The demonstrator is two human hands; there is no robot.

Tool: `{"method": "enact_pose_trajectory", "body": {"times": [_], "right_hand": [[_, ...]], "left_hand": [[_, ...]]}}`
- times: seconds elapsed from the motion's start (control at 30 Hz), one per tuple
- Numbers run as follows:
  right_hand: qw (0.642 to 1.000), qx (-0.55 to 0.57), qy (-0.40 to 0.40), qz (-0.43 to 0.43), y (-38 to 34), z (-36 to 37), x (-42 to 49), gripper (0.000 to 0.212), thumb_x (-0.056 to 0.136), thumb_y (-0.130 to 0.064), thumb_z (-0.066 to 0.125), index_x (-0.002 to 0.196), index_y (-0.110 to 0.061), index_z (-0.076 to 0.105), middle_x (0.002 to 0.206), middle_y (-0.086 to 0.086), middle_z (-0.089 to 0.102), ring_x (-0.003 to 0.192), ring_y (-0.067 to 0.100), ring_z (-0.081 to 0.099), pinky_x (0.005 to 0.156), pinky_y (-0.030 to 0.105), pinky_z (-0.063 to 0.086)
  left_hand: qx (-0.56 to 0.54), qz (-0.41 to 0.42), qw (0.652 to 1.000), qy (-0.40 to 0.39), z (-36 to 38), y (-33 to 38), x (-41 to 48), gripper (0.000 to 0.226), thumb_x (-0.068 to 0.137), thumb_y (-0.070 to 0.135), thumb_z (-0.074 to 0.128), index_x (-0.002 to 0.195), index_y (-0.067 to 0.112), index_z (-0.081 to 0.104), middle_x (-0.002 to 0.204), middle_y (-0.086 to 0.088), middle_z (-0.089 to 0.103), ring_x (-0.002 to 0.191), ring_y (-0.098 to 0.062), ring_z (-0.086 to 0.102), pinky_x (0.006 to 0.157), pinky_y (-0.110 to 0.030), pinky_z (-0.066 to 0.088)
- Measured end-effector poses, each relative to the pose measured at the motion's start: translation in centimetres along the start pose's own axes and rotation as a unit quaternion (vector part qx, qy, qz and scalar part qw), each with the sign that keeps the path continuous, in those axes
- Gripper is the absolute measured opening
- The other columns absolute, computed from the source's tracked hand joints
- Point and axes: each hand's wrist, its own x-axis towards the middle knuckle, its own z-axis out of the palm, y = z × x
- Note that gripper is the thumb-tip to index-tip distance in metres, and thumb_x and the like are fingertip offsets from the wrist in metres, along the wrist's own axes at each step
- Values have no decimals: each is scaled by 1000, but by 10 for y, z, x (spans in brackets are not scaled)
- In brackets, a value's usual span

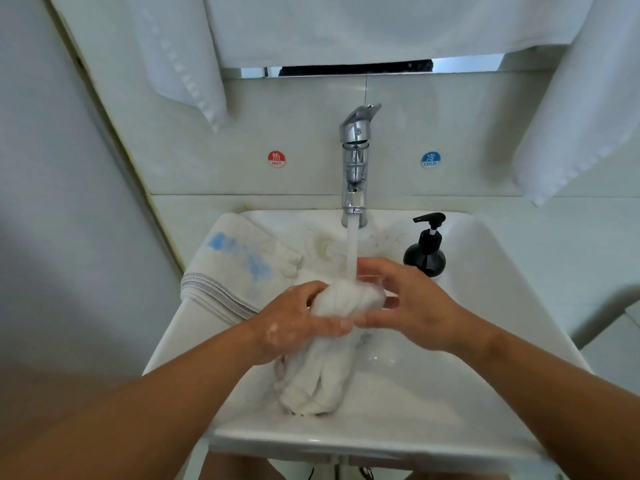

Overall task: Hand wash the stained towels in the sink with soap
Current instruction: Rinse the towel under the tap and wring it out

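Fingers of left hand (pixel 298 323) and right hand (pixel 412 306) blurred, both grips clamped on white towel (pixel 332 344) under tap (pixel 355 168) stream, over sink (pixel 485 271). Stained towel (pixel 239 268) draped on rim. Stickers: HOT (pixel 276 159), COLD (pixel 430 160). Pump bottle (pixel 425 251) unlabelled.

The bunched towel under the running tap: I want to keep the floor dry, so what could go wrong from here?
1. The stream from the faucet lands on the white towel bunched between the left hand and right hand, so it may splash beyond the sink.
2. The blue-stained towel is draped over the left rim; it could slip or drip outside.
3. The soap dispenser stands near the right hand and could get knocked.
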Motion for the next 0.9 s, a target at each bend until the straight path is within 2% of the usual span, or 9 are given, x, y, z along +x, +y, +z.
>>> {"method": "enact_pose_trajectory", "body": {"times": [0.1, 0.17, 0.33, 0.4, 0.47, 0.57, 0.73, 0.8, 0.9], "right_hand": [[999, 23, -34, 13, -3, 6, -2, 44, 81, -24, 85, 121, -28, 67, 104, -3, 71, 95, 17, 72, 74, 32, 61], [999, 26, 8, 19, -4, 12, -1, 37, 82, -20, 84, 116, -28, 72, 95, 1, 72, 85, 21, 72, 66, 32, 61], [993, -44, 113, -5, -6, 9, 3, 27, 82, -32, 84, 106, -35, 73, 94, -13, 73, 87, 7, 69, 81, 32, 57], [989, -88, 117, 18, -8, 5, 2, 12, 86, -41, 78, 86, -30, 73, 80, -12, 70, 74, 6, 64, 72, 33, 54], [983, -132, 120, 44, -5, -2, 3, 40, 86, -56, 71, 71, -20, 63, 66, -10, 59, 60, 8, 53, 61, 31, 44], [986, -126, 102, 40, -5, -10, 2, 62, 84, -74, 60, 75, -13, 60, 79, 1, 57, 69, 13, 56, 66, 30, 43], [992, -46, 118, 5, -19, -35, -10, 45, 88, -54, 70, 66, -18, 55, 62, -4, 49, 58, 12, 45, 55, 27, 34], [989, -88, 120, -4, -22, -45, -16, 42, 89, -55, 69, 74, -16, 63, 69, 2, 60, 63, 17, 55, 60, 33, 42], [978, -162, 130, 9, -23, -58, -27, 47, 85, -64, 64, 89, -18, 72, 80, 0, 70, 78, 20, 65, 75, 40, 52]], "left_hand": [[-8, 39, 998, 48, -5, -2, 0, 58, 66, 19, 96, 113, 19, 61, 109, -7, 70, 95, -22, 71, 77, -37, 62], [-6, 62, 995, 75, -9, -3, 0, 61, 62, 19, 98, 108, 18, 59, 107, -11, 69, 89, -21, 70, 77, -39, 62], [-27, 68, 992, 102, -23, -2, 2, 75, 50, 36, 98, 108, 22, 52, 106, -13, 71, 91, -26, 70, 79, -43, 62], [-39, 52, 993, 96, -26, -3, 1, 80, 45, 39, 98, 112, 29, 55, 110, -9, 71, 94, -21, 71, 80, -37, 61], [-33, 57, 994, 91, -27, -2, 0, 78, 45, 37, 98, 115, 30, 63, 113, -5, 71, 102, -22, 71, 86, -40, 61], [-50, 64, 993, 83, -31, 0, -2, 64, 47, 35, 97, 103, 16, 70, 101, -8, 75, 97, -27, 72, 88, -47, 60], [-70, 88, 990, 89, -49, 5, -11, 45, 55, 33, 96, 80, 23, 59, 82, -1, 60, 77, -19, 59, 65, -35, 52], [39, 70, 992, 101, -58, 10, -15, 41, 66, 31, 94, 79, 25, 55, 77, 8, 61, 70, -13, 58, 56, -27, 48], [200, 82, 974, 70, -66, 15, -22, 27, 72, 41, 89, 84, 33, 66, 83, 6, 70, 72, -9, 64, 62, -28, 51]]}}
